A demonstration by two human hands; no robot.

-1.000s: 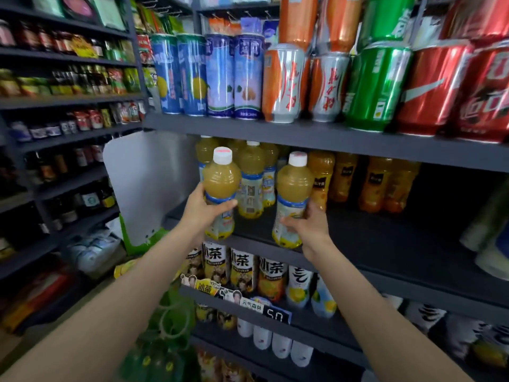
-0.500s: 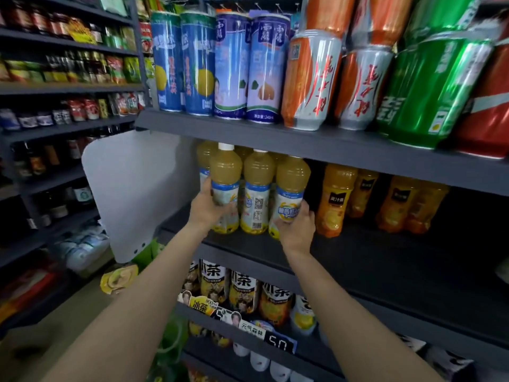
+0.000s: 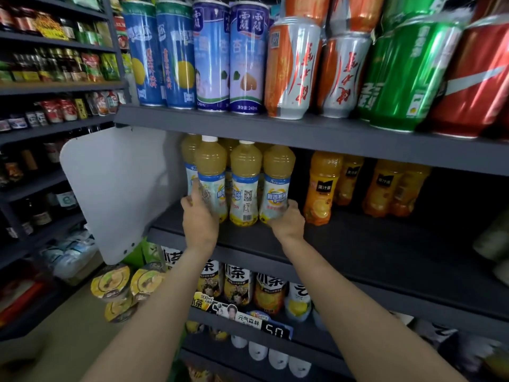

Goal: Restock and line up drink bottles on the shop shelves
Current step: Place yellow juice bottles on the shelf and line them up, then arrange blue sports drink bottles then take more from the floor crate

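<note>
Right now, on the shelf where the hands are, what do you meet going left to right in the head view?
White side panel → left hand gripping the left yellow bottle → middle yellow bottle → right yellow bottle held by the right hand → orange juice bottles → bare shelf.

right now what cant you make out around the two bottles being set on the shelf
- Head view: caps of the middle bottle and the right hand's bottle are hidden by the upper shelf edge.
- Left hand covers its bottle's base, so whether it stands on the shelf is unclear.
- Right hand hides its bottle's base too.
- Rear yellow bottles are screened by the front row; their count is unclear.
</note>
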